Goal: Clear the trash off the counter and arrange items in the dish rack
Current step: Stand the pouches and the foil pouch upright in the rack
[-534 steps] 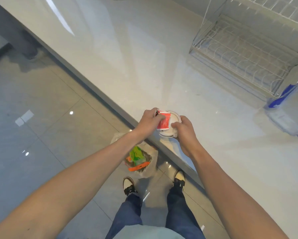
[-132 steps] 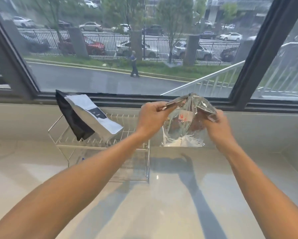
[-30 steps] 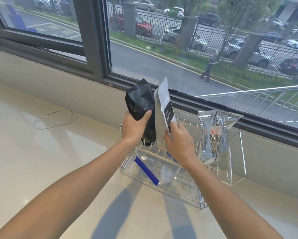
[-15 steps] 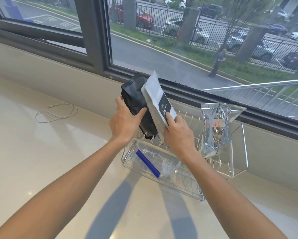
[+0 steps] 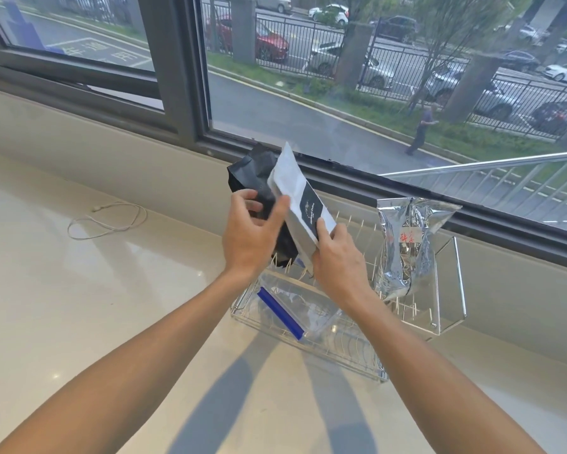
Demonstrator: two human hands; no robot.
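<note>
A black-and-white pouch point(image 5: 295, 204) stands tilted in the wire dish rack point(image 5: 452, 319), its top leaning toward the window and its lower end down among the rack's tines. Both forearms reach forward from the bottom of the view and meet at this pouch. The left hand point(image 5: 251, 232) is raised at the pouch's black side, palm turned toward it, thumb up against the white face and fingers loosely bent over the black fold — whether they press it or only brush it is hard to tell. The right hand point(image 5: 337, 257) sits lower, at the pouch's bottom corner, its back toward the camera.

To the right in the same rack a crinkled silver foil bag point(image 5: 406, 247) with a small red-lettered label stands upright, apart from the pouch. Below the hands, in the rack's lower tray, lies a clear zip bag point(image 5: 303, 306) with a blue seal strip. The rack rests on a pale glossy counter point(image 5: 95, 306) just under the window sill. Well off to the left, a thin white cable point(image 5: 106, 221) lies in a loose loop on the counter.

The right hand's fingers curl round the pouch's lower edge, the index finger stretched up along the white face — a firm hold. The left hand's grip is looser, thumb and fingers spread either side of the pouch.
</note>
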